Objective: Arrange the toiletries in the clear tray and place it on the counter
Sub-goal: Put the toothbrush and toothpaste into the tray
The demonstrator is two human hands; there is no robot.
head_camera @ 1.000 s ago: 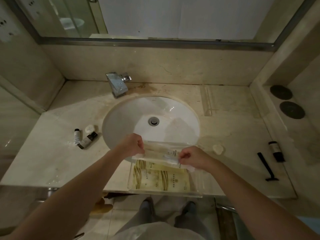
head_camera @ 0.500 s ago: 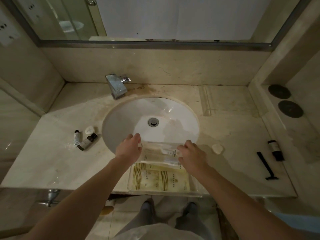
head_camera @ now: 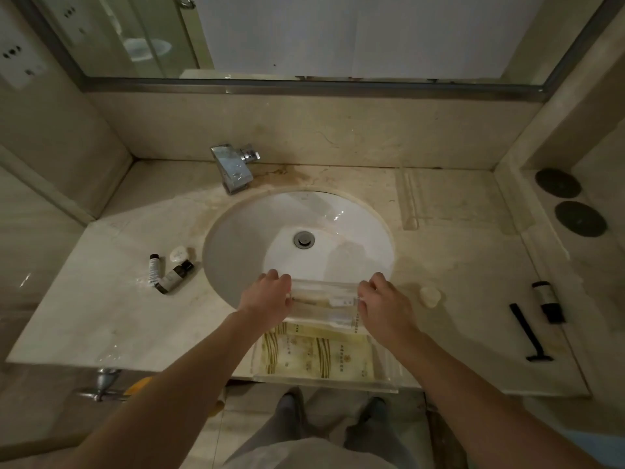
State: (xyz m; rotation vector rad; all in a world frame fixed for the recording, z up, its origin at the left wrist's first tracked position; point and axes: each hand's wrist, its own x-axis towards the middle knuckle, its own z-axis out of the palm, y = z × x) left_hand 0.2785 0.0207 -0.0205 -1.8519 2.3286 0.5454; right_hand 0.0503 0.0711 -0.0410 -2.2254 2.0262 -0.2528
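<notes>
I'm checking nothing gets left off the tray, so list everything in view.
clear tray: 1, transparent, counter front edge
yellow packets: several, in tray
clear-wrapped packet: 1, between both hands, over tray's far end
small bottles: 2, dark-capped, left of sink
soap: 1, white, by bottles
soap: 1, pale, right of sink
razor: 1, black, far right
tube: 1, dark, beside razor
faucet: 1, chrome
left hand: grip on packet
right hand: grip on packet
</notes>
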